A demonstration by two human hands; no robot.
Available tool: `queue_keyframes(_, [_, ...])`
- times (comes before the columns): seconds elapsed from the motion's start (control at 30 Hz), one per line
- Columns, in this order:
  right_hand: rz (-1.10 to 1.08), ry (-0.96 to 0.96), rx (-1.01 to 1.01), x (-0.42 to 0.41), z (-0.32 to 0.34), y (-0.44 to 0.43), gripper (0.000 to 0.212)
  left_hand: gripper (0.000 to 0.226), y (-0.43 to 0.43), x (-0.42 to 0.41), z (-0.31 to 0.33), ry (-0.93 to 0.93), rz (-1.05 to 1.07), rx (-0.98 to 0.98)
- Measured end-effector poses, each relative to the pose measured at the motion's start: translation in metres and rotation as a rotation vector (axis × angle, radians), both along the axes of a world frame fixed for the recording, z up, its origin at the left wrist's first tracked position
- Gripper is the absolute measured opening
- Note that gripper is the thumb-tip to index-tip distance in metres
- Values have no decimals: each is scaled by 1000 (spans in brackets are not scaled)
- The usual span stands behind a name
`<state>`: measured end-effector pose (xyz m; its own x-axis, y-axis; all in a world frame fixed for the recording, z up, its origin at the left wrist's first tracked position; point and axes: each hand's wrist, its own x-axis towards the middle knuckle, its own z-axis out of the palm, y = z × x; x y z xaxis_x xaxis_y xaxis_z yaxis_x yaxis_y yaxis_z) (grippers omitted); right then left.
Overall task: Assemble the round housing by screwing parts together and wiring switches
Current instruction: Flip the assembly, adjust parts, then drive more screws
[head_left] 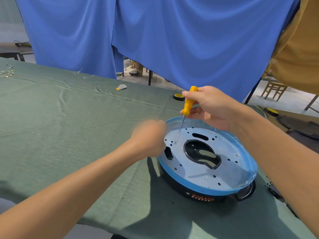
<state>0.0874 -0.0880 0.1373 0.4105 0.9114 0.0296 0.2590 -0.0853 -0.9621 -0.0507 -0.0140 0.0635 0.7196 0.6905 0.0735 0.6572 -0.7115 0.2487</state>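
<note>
right hand (pixel 209 107) grips screwdriver (pixel 187 104), tip at plate (pixel 198 173) left edge | left hand (pixel 148 135) blurred, hold unclear | I'd keep shaft plumb

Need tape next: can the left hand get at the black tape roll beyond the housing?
Probably yes: bare cloth lies between the left hand and the tape roll; the screwdriver stands just right of that path.

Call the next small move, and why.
Probably straighten the screwdriver over the hole by its tip, then turn. The right hand grips the yellow handle with the shaft tilted, tip on the metal plate beside small holes; the blurred left hand is at the rim there. No screw is visible.
</note>
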Motion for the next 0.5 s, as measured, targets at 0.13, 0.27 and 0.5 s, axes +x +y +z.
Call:
queue_keyframes(0.13, [216,-95,-81,-2,-10,-2,17,21,29,-12,-1,-246,-8,-330])
queue_keyframes(0.27, [305,-874,-203,-12,-32,5,13,25,46,-17,-31,-647,76,-573])
queue_keyframes(0.5, [419,-1017,-236,-23,-56,19,13,37,35,-6,-72,-882,-82,-588])
